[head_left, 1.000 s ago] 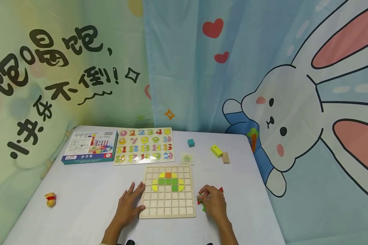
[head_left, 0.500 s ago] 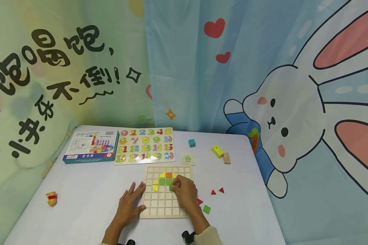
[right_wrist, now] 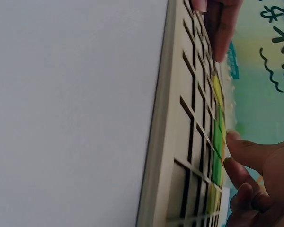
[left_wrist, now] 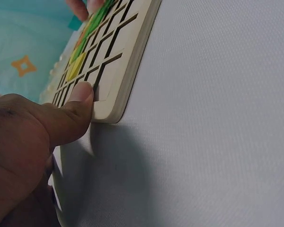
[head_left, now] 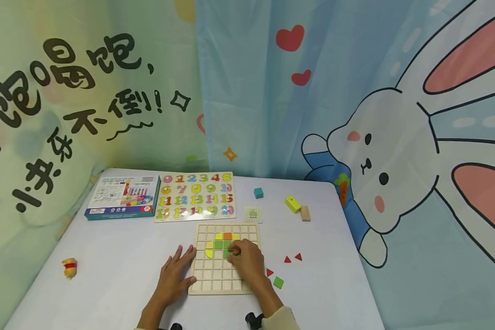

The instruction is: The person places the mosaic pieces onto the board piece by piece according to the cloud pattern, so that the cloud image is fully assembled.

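Observation:
My left hand lies along the left side of a wooden grid board, fingers stretched out. Its thumb rests on the board's near-left corner in the left wrist view. My right hand is over the board's upper right part, fingertips at the green tiles. Thumb and forefinger are bent with a small gap between them, and no tile shows in that gap. A green square tile lies in a cell just left of these fingers. Yellow tiles and an orange tile also fill cells.
Right of the board lie a loose green tile and red triangles. Behind stand a number board, a box, a small patterned card, a teal block, a yellow block and a wooden block. A bear figure lies left.
My right hand has moved from the loose pieces onto the board, and one more green tile now lies in a cell there. Its fingers have shifted slightly since half a second ago. My left hand stays.

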`<state>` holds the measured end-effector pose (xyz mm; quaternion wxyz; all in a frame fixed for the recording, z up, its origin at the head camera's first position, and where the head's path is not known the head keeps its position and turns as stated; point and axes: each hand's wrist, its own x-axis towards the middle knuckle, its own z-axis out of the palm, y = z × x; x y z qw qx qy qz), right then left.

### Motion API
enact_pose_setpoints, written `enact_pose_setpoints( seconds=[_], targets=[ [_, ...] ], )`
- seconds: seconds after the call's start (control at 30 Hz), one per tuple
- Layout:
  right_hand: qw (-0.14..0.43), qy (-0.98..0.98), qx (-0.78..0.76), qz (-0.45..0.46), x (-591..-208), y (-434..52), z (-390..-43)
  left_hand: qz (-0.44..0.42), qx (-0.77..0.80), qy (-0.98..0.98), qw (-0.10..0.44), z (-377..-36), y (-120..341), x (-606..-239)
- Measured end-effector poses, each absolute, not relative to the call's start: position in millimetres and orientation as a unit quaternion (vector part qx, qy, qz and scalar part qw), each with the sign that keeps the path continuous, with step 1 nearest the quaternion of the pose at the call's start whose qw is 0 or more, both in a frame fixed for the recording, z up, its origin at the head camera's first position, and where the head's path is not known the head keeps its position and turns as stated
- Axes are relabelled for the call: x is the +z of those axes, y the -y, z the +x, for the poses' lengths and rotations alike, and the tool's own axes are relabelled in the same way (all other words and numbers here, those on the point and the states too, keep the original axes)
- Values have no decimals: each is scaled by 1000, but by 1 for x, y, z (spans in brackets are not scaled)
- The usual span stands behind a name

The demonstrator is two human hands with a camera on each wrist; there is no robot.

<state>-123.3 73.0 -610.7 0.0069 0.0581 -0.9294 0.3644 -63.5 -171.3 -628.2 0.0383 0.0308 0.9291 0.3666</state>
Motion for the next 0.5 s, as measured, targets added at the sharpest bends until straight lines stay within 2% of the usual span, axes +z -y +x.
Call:
enact_pose_setpoints(
  seconds=[0.27, 0.5],
  targets=[
    [21, 920, 391, -16, -597, -127, -97, 28, 366, -929, 50, -64, 173, -628],
    [4, 939, 326, -109, -599, -179, -67, 30, 367, -928, 52, -63, 173, -629]
  ],
)
